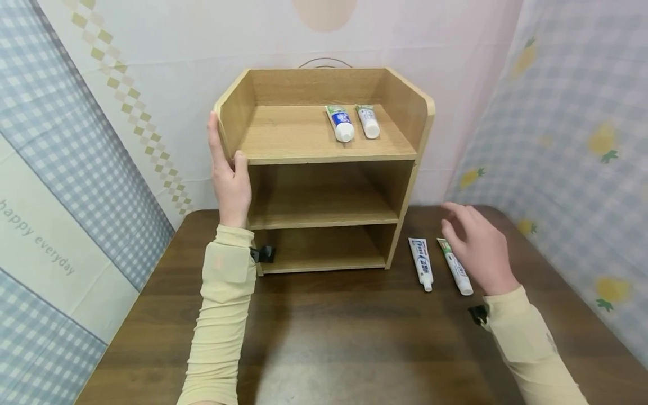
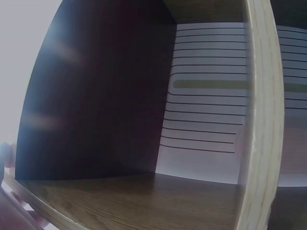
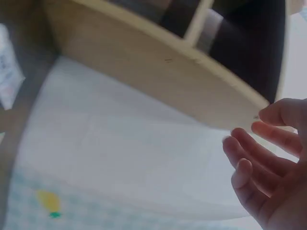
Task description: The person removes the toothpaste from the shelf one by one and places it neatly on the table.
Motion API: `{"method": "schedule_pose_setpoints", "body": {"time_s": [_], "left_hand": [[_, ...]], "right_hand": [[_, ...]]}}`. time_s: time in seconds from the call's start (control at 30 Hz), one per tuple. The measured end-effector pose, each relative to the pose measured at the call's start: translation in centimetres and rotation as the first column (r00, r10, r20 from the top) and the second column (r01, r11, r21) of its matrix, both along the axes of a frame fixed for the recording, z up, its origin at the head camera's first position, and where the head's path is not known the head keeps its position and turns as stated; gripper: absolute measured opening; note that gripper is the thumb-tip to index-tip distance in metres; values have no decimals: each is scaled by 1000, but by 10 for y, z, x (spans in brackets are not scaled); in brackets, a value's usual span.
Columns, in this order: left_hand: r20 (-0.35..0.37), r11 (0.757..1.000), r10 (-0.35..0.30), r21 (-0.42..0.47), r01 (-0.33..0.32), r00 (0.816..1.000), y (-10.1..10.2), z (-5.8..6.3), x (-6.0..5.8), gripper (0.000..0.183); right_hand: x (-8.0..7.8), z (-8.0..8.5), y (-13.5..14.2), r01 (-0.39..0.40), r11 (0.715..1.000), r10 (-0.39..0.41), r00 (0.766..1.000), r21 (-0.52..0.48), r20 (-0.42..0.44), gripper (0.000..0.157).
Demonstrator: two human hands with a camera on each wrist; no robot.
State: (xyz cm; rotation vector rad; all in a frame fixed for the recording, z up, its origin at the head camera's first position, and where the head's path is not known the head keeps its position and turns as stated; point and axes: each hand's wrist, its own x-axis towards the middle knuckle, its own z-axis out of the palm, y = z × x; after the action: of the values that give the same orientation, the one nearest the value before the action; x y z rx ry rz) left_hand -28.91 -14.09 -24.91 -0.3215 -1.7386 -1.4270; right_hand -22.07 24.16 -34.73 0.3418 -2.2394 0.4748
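Note:
A three-tier wooden shelf (image 1: 331,160) stands on the table, seen from inside its tiers in the left wrist view. My left hand (image 1: 230,185) holds the shelf's left side panel near the top, thumb at the front edge and fingers along the outside. On the top tier lie a blue-and-white toothpaste tube (image 1: 341,124) and a white toothpaste tube (image 1: 368,121), caps toward me. My right hand (image 1: 478,247), holding nothing, hovers with loosely bent fingers over a green-ended toothpaste tube (image 1: 457,267). Left of that tube is another white-and-blue toothpaste tube (image 1: 422,264) on the table.
The dark brown wooden table (image 1: 324,332) extends toward me in front of the shelf. A pale cloth backdrop (image 1: 152,50) hangs behind it, with checked cloth on both sides. Both lower tiers of the shelf face forward, and its right side panel (image 1: 407,191) rises beside the tubes.

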Motion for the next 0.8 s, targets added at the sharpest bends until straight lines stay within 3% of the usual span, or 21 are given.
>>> {"method": "schedule_pose_setpoints", "body": {"time_s": [0.27, 0.63, 0.8], "left_hand": [[14, 1000, -6, 11, 6, 1000, 0, 1, 3, 68], [7, 1000, 9, 10, -9, 1000, 1, 0, 2, 68], [10, 1000, -4, 14, 4, 1000, 0, 1, 1, 68]], "right_hand": [[0, 39, -26, -50, 996, 37, 986, -78, -160, 30], [-8, 74, -56, -150, 984, 121, 960, -95, -252, 26], [-17, 86, -66, -157, 984, 138, 967, -78, -215, 25]]}}
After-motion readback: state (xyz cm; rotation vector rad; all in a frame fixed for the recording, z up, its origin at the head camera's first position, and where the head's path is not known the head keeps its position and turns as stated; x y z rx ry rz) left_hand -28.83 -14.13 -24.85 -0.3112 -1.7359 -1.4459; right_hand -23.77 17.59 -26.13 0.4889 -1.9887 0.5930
